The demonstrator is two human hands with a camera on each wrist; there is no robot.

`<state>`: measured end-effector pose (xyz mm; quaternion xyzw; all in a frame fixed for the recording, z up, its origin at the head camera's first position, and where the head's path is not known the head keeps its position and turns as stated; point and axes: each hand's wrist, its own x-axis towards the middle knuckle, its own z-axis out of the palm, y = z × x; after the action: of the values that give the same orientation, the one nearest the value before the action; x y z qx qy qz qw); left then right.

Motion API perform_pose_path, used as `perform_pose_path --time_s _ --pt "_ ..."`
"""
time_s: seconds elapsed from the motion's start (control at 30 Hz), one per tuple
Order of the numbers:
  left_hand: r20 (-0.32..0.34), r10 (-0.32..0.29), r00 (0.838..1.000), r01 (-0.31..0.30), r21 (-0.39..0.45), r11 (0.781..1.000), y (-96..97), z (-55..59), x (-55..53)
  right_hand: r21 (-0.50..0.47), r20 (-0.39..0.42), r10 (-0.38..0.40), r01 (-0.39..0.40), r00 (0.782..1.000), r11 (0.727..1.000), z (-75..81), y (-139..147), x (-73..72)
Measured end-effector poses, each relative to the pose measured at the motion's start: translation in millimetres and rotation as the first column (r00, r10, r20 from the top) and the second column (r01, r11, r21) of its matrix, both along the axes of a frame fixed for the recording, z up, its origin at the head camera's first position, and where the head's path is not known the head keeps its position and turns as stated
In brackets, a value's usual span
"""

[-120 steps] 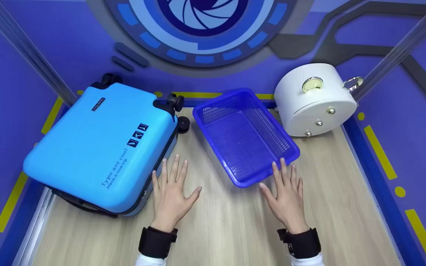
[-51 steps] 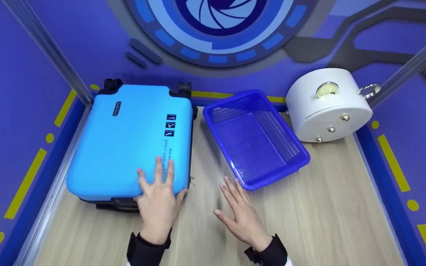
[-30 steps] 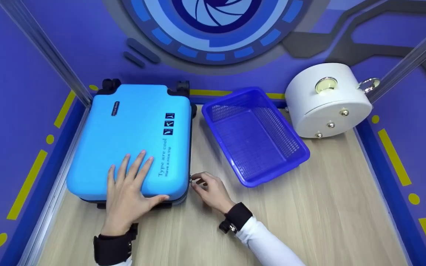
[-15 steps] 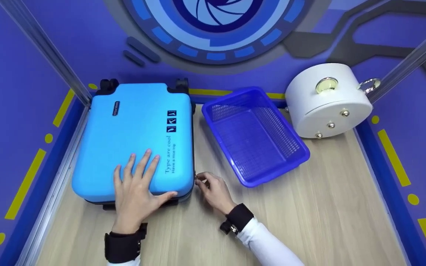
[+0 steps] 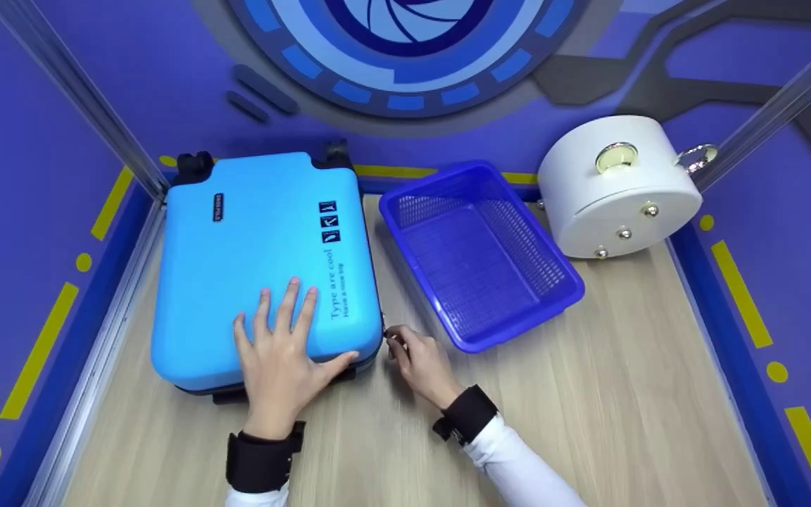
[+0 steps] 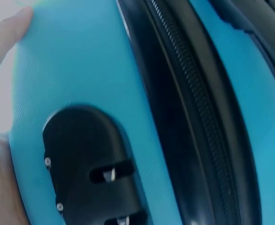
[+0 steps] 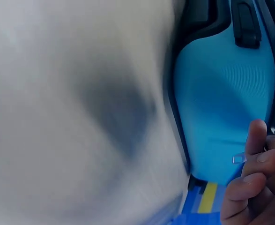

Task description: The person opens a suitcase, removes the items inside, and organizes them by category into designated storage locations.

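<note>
On the left of the wood-grain surface (image 5: pixel 624 394), the blue suitcase (image 5: pixel 258 239) is laid flat, its black wheels (image 5: pixel 194 167) turned toward the far wall (image 5: pixel 166 56). Its near right corner is where everything is being done! The lid is touched by the left hand (image 5: pixel 282 370), fingers spread wide across the blue shell, the thumb stretched out to the right along the near edge. And on the right side, just by that corner, a small zip pull (image 5: pixel 386 334) is pinched in the curled fingertips of the right hand (image 5: pixel 423 366); it is mostly hidden by them. From the left wrist, the dark zip (image 6: pixel 193 79) is seen close up, a black lock panel (image 6: pixel 88 159) set beside it. A black band (image 5: pixel 261 461) is worn on each wrist over white sleeves (image 5: pixel 525 461). In the middle, just right of the suitcase, the blue basket (image 5: pixel 472 257) is set at a slant, and at far right a white round case (image 5: pixel 602 165) is tipped over, its metal studs (image 5: pixel 624 234) turned to the near side.
</note>
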<state>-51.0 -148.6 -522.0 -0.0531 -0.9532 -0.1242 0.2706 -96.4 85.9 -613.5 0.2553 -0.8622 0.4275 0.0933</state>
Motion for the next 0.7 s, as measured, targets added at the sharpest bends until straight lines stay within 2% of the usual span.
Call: perform_pose_path --time_s 0.1,0.23,0.7 --pt "-0.008 0.024 1.000 -0.024 -0.009 1.000 8.1 -0.8 -1.1 0.065 -0.063 -0.024 0.028 0.998 0.997 1.2 5 3.4" --pt "-0.018 0.048 0.999 -0.048 -0.014 0.999 15.8 -1.7 -1.6 0.100 -0.091 -0.033 0.042 0.995 0.994 1.9 9 7.0" --pt "-0.007 0.086 0.996 -0.086 -0.014 0.996 32.3 -1.4 -3.1 0.144 -0.189 -0.080 0.108 0.979 0.984 3.0 20 17.5"
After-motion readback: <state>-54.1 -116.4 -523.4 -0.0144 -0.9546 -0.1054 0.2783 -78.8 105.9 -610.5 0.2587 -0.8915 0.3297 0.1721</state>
